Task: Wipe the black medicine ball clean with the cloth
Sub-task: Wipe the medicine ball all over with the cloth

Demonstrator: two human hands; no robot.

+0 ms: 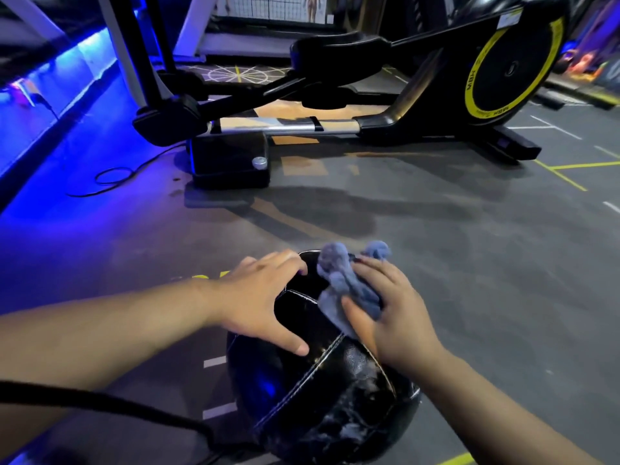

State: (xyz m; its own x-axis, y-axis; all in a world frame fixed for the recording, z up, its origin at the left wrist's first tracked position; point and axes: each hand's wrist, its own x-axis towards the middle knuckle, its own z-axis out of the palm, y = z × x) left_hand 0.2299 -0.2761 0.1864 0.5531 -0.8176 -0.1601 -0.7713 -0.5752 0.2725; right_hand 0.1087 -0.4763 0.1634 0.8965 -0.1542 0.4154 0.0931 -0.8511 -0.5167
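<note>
The black medicine ball [322, 391], glossy, stitched and likely heavy and slick, sat on the gym floor [469, 263] before the elliptical trainer [369, 105], the left hand [261, 297] splayed flat steadying it, the right hand [396, 313] fingers bunching the soft blue cloth [345, 283] on top.

A glossy black leather medicine ball with pale stitched seams [318, 391] sits on the grey gym floor [469, 263]. The left hand [265, 297] lies flat on its upper left side, fingers spread. The right hand [392, 313] presses a crumpled blue-grey cloth [349, 283] against the ball's top right. Whitish smears mark the lower right panel. A black elliptical trainer with a yellow-ringed flywheel [510, 68] stands beyond, well apart.
</note>
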